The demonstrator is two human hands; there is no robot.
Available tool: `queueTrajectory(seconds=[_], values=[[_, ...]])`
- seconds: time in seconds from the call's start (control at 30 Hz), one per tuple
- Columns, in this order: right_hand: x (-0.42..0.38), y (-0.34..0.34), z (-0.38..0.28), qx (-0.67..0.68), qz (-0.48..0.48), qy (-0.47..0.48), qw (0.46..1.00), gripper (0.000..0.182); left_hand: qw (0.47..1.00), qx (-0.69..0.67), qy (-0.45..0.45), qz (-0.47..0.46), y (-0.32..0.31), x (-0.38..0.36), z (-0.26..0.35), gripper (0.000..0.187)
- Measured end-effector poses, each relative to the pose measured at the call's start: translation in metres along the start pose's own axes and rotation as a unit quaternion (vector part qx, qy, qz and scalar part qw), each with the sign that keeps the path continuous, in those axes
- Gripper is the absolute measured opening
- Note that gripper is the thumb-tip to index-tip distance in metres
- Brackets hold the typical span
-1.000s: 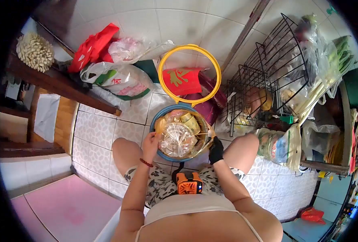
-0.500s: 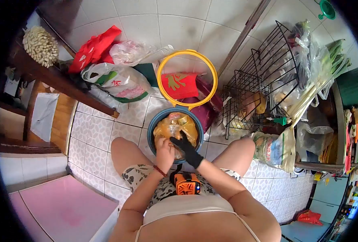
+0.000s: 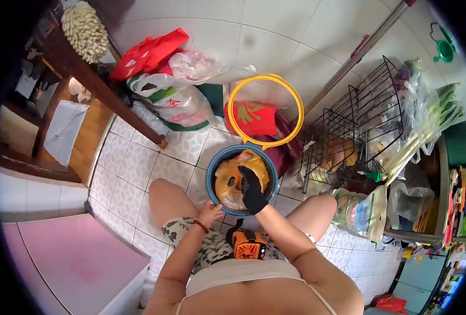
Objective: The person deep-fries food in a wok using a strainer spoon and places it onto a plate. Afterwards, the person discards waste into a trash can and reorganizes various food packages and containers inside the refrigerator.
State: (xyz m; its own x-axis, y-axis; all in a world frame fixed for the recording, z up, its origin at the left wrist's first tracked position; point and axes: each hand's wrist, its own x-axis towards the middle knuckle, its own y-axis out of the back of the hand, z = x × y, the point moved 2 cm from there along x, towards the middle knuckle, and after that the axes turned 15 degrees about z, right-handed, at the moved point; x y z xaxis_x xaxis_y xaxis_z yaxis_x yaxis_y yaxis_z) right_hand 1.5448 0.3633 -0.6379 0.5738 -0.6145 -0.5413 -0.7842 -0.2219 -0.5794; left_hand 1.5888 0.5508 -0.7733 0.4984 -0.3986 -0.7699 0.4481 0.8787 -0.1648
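"What is at the left?"

"The bare left hand has its fingers at the near rim of the round blue plastic bin. Whether it grips, I cannot tell."

"And to the right of this?"

"Inside the bin lies the thin orange-yellow plastic bag. The black-gloved right hand rests upon it; if it pinches, I cannot tell. Then the yellow plastic ring stands raised behind the bin."
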Motion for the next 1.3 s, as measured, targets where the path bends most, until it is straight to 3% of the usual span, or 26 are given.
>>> queueTrajectory(seconds=[0.03,0.07,0.17,0.2,0.3,0.33,0.4,0.47,0.5,0.53,0.6,0.63,0.73,0.83,0.87,0.97,1.0,1.1,1.17,1.2,1.3], values=[[-0.008,-0.007,-0.01,0.005,0.0,0.008,1.0,0.03,1.0,-0.01,-0.003,0.017,-0.002,-0.002,-0.001,0.028],[-0.011,-0.015,-0.021,0.054,-0.037,-0.06,0.996,0.03,0.999,-0.02,-0.007,0.035,-0.005,-0.004,-0.002,0.025],[-0.006,-0.009,-0.03,-0.028,-0.047,0.122,0.991,0.03,0.998,-0.052,-0.009,0.039,-0.008,-0.012,0.0,0.022],[-0.012,-0.021,-0.046,0.009,-0.054,0.08,0.995,0.03,0.997,-0.064,-0.008,0.03,-0.01,-0.013,-0.001,0.023],[-0.026,-0.045,-0.102,-0.056,-0.036,0.192,0.979,0.03,0.995,-0.057,-0.021,0.077,-0.011,-0.009,-0.007,0.019],[-0.024,-0.031,-0.122,-0.275,-0.01,0.348,0.896,0.033,0.992,-0.07,-0.016,0.099,-0.013,-0.009,-0.006,0.018],[-0.048,-0.04,-0.167,-0.511,0.027,0.52,0.683,0.039,0.985,-0.095,-0.002,0.143,-0.017,-0.014,-0.002,0.016],[-0.111,-0.095,-0.225,-0.561,0.067,0.616,0.549,0.042,0.975,-0.146,-0.019,0.165,-0.018,-0.021,0.015,0.014],[-0.126,-0.101,-0.242,-0.561,0.081,0.65,0.506,0.042,0.97,-0.17,-0.025,0.175,-0.017,-0.022,0.02,0.014],[-0.141,-0.107,-0.259,-0.559,0.099,0.681,0.462,0.041,0.973,-0.186,-0.053,0.124,-0.001,0.007,0.003,0.018],[-0.168,-0.123,-0.276,-0.609,0.173,0.679,0.372,0.037,0.965,-0.195,-0.057,0.167,0.006,0.0,0.021,0.022],[-0.181,-0.135,-0.278,-0.659,0.242,0.651,0.289,0.033,0.96,-0.198,-0.058,0.189,0.01,-0.003,0.031,0.024],[-0.176,-0.123,-0.288,-0.679,0.268,0.615,0.298,0.033,0.965,-0.138,-0.134,0.176,0.038,0.001,0.057,0.031],[-0.166,-0.113,-0.301,-0.694,0.285,0.584,0.31,0.032,0.931,-0.122,-0.205,0.276,0.058,0.015,0.079,0.028],[-0.163,-0.114,-0.303,-0.698,0.29,0.575,0.313,0.032,0.934,-0.124,-0.188,0.279,0.064,0.016,0.085,0.023],[-0.165,-0.118,-0.298,-0.677,0.21,0.564,0.424,0.046,0.925,-0.075,-0.208,0.308,0.102,0.052,0.088,0.017],[-0.161,-0.112,-0.296,-0.648,0.184,0.566,0.474,0.045,0.924,0.034,-0.166,0.343,0.102,0.03,0.106,0.022],[-0.122,-0.063,-0.286,-0.46,0.104,0.519,0.713,0.044,0.902,0.049,-0.199,0.381,0.13,0.032,0.107,0.029],[-0.098,-0.027,-0.271,-0.343,0.079,0.458,0.817,0.044,0.886,0.103,-0.193,0.408,0.125,0.007,0.123,0.033],[-0.089,-0.013,-0.263,-0.291,0.072,0.426,0.854,0.043,0.884,0.098,-0.188,0.416,0.127,0.008,0.124,0.033],[-0.083,0.002,-0.251,-0.304,0.043,0.39,0.868,0.042,0.888,0.023,-0.169,0.427,0.14,0.028,0.112,0.033]])
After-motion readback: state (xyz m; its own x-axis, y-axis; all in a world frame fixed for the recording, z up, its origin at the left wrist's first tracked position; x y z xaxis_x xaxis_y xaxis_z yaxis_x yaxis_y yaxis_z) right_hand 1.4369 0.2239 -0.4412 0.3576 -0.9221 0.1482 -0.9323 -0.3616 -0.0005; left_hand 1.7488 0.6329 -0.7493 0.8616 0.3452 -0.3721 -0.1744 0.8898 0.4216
